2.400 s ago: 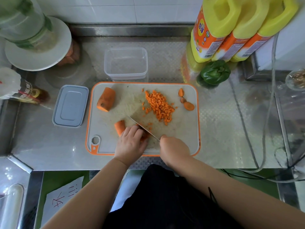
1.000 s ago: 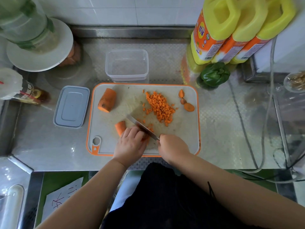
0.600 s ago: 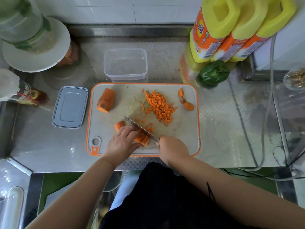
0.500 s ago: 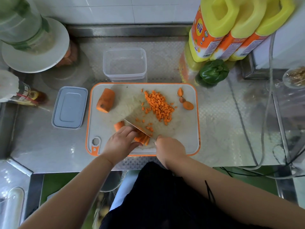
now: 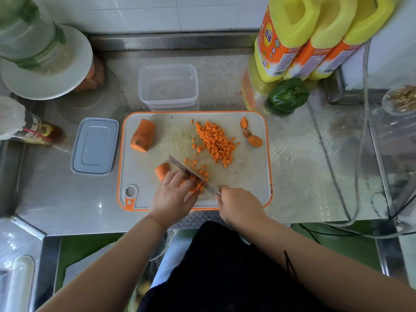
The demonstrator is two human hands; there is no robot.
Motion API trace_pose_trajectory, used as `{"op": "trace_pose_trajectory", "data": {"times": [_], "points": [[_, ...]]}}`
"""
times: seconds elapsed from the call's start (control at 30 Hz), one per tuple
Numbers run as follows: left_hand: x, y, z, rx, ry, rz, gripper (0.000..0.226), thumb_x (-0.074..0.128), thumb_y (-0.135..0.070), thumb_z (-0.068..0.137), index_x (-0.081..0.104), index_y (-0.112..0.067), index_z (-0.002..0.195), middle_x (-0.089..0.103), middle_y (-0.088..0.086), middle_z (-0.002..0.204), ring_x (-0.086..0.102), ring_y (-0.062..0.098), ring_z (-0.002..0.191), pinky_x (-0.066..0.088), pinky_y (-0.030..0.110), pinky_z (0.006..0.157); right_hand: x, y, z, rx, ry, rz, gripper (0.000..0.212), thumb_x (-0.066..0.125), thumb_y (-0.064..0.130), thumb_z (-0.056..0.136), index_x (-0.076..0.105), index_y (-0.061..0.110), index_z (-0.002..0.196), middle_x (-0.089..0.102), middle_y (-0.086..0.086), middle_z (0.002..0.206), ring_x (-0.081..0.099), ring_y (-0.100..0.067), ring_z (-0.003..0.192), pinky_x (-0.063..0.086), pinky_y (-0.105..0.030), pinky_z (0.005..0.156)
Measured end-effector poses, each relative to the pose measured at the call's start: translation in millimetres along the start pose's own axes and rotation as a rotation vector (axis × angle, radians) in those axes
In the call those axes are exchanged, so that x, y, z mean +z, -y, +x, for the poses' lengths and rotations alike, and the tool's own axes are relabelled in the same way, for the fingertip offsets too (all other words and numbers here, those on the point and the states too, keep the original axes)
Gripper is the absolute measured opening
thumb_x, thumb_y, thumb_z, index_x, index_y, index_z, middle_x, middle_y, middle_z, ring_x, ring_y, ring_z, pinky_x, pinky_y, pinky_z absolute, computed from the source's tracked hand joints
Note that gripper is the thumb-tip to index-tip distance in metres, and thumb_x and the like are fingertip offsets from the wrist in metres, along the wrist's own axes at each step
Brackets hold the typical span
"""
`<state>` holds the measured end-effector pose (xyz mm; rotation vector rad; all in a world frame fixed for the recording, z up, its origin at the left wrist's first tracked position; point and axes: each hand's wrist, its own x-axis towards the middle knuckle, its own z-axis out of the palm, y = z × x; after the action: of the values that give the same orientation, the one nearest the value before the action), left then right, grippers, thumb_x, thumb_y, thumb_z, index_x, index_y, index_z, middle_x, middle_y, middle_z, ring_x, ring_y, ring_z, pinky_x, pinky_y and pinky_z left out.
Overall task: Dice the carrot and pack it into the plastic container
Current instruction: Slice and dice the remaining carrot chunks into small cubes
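On the orange-rimmed cutting board (image 5: 247,176) my left hand (image 5: 172,198) holds down a bundle of carrot strips (image 5: 195,185) with curled fingers. My right hand (image 5: 240,206) grips the handle of a knife (image 5: 191,173) whose blade lies across the strips. A pile of diced carrot (image 5: 216,143) sits mid-board. A thick carrot chunk (image 5: 144,138) lies at the board's far left, a smaller piece (image 5: 162,171) just beyond my left fingers. The clear plastic container (image 5: 168,86) stands behind the board with nothing in it.
The container's grey lid (image 5: 95,146) lies left of the board. Carrot end scraps (image 5: 251,135) rest at the board's far right. A green pepper (image 5: 288,95) and yellow oil jugs (image 5: 315,34) stand back right. Cables (image 5: 358,154) trail over the steel counter on the right.
My left hand slid back along the strips, uncovering their cut ends. The knife kept chopping, and a few more cubes now lie beside the blade.
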<state>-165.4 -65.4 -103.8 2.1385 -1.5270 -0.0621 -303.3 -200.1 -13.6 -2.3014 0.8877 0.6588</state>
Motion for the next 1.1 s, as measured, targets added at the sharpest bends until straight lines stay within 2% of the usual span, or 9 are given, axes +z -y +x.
{"op": "trace_pose_trajectory", "data": {"times": [0.17,0.37,0.47,0.6,0.73,0.87,1.0,1.1], "points": [[14.7,-9.6,-5.7,-0.134,-0.013,-0.031,0.017,0.067,-0.023,0.084,0.065,-0.007,0.084,0.059,0.006,0.093,0.053,0.032,0.094,0.049,0.039,0.083,7.4,-0.8,4.9,0.051,0.031,-0.052,0.012,0.044,0.014,0.096,0.052,0.011,0.104,0.049,-0.003,0.077,0.053,-0.028,0.074,0.038,-0.034,0.06],[19.7,-11.3,-7.4,-0.167,-0.077,-0.072,0.023,0.063,-0.025,0.089,0.066,-0.003,0.083,0.059,0.009,0.093,0.051,0.029,0.092,0.044,0.032,0.087,17.0,5.6,12.6,0.083,0.038,-0.045,0.016,0.046,0.005,0.093,0.054,0.009,0.106,0.06,-0.009,0.087,0.059,-0.03,0.079,0.039,-0.034,0.058],[19.0,-10.0,-7.2,-0.137,-0.078,-0.069,0.02,0.064,-0.023,0.089,0.067,-0.004,0.085,0.06,0.01,0.095,0.051,0.028,0.094,0.044,0.032,0.089,17.0,6.0,19.9,0.073,0.032,0.006,0.01,0.047,0.013,0.096,0.055,0.009,0.099,0.06,-0.008,0.084,0.061,-0.031,0.081,0.041,-0.034,0.059],[17.4,-6.7,-7.2,-0.085,-0.061,-0.043,0.014,0.067,-0.019,0.089,0.067,-0.005,0.086,0.06,0.009,0.096,0.053,0.03,0.09,0.047,0.036,0.086,6.3,3.8,29.7,0.098,0.062,0.164,0.026,0.043,0.033,0.099,0.056,0.011,0.097,0.059,-0.007,0.086,0.059,-0.029,0.084,0.043,-0.033,0.065],[14.4,-4.8,-8.1,-0.072,-0.038,-0.017,0.018,0.064,-0.023,0.092,0.066,-0.005,0.087,0.06,0.009,0.096,0.054,0.031,0.092,0.048,0.038,0.085,0.2,0.9,18.1,0.082,0.023,0.138,0.029,0.04,0.036,0.1,0.055,0.012,0.096,0.054,-0.003,0.082,0.059,-0.027,0.082,0.042,-0.033,0.064],[9.2,-5.7,-9.0,-0.068,-0.089,-0.01,0.022,0.063,-0.023,0.092,0.067,-0.003,0.086,0.062,0.011,0.096,0.053,0.029,0.093,0.047,0.034,0.082,0.8,-2.4,-2.6,0.027,0.029,0.01,0.024,0.04,0.029,0.101,0.056,0.011,0.099,0.054,-0.005,0.081,0.059,-0.028,0.083,0.039,-0.033,0.063],[12.3,-3.6,-9.4,-0.079,-0.086,-0.022,0.029,0.057,-0.028,0.096,0.068,-0.004,0.085,0.063,0.009,0.093,0.055,0.028,0.089,0.051,0.036,0.075,8.4,-2.9,-5.4,0.07,0.041,-0.04,0.014,0.043,0.018,0.098,0.055,0.012,0.102,0.055,-0.003,0.082,0.057,-0.026,0.079,0.038,-0.033,0.062],[16.4,-1.6,-11.2,-0.084,-0.1,-0.054,0.031,0.056,-0.03,0.097,0.07,-0.004,0.087,0.063,0.008,0.094,0.057,0.028,0.089,0.051,0.035,0.079,10.7,3.1,-0.7,0.1,0.063,-0.071,0.015,0.044,0.011,0.096,0.056,0.012,0.106,0.052,-0.003,0.081,0.053,-0.025,0.076,0.039,-0.033,0.062]]}}
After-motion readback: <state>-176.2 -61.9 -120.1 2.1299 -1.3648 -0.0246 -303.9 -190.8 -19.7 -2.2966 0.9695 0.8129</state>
